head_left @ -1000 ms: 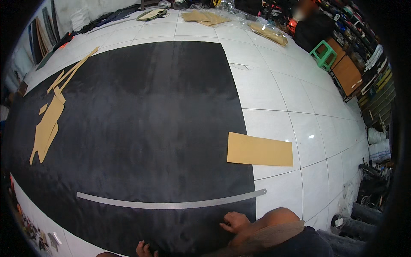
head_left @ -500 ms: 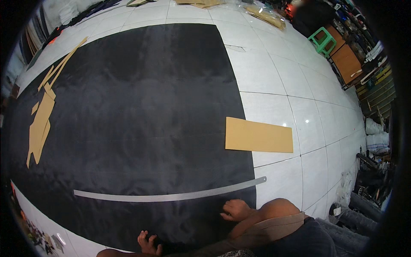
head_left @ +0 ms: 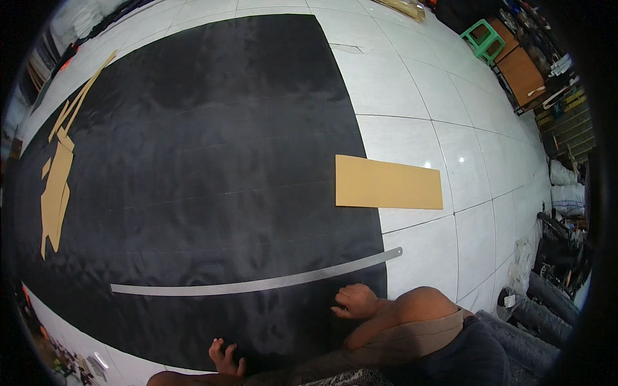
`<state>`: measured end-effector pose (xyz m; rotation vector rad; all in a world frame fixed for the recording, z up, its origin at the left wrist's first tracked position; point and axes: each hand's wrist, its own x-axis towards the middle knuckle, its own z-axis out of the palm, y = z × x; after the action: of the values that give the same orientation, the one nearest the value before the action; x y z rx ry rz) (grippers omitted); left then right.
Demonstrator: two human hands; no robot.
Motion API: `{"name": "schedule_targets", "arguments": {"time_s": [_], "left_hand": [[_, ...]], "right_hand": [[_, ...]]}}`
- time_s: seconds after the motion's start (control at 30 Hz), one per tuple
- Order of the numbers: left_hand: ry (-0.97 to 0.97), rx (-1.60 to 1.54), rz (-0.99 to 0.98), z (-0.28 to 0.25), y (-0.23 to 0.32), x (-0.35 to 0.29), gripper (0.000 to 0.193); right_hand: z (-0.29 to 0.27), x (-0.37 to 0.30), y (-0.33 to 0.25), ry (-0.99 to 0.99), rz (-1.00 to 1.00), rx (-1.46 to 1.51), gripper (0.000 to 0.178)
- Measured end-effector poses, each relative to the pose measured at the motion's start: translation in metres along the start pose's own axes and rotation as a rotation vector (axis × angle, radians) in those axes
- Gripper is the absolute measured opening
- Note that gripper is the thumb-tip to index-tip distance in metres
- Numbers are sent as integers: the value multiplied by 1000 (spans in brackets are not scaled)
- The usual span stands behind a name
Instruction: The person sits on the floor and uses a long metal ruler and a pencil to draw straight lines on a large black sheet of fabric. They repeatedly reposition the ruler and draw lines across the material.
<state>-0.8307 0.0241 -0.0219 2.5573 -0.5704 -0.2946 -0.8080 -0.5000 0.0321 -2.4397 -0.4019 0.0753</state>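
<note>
From where I stand, left hand (head_left: pixel 226 360) fingers half-curled, empty; right hand (head_left: pixel 355 302) loosely bent, hold unclear; ruler (head_left: pixel 257 285) at their twelve o'clock, on a sheet (head_left: pixel 225 199) best pressed lightly, evenly

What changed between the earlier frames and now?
Mainly the view: it tipped downward, so everything sits higher in the picture and more of the left hand shows. No visible grab or release. The right hand, metal ruler, tan rectangle, tan scraps and black sheet kept their relative places.
</note>
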Motion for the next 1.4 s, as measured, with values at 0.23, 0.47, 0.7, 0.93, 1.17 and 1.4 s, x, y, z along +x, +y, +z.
{"name": "schedule_targets", "arguments": {"time_s": [0.23,0.47,0.7,0.93,1.17,1.4], "left_hand": [[-102,-25,-62,-25,31,15,46],[-65,-47,-33,-22,27,14,51],[-82,-4,-53,-19,25,13,51],[-66,-39,-58,-20,30,16,48],[-56,-27,-57,-24,35,19,50],[-87,-38,-78,-26,39,20,49]], "right_hand": [[-2,0,-1,-57,22,0,31],[-3,3,0,-55,1,-11,28],[-3,0,0,-57,2,-19,28],[-3,-2,-1,-58,16,-21,27],[1,-1,1,-63,25,2,28],[-3,0,1,-84,20,-20,29]]}}
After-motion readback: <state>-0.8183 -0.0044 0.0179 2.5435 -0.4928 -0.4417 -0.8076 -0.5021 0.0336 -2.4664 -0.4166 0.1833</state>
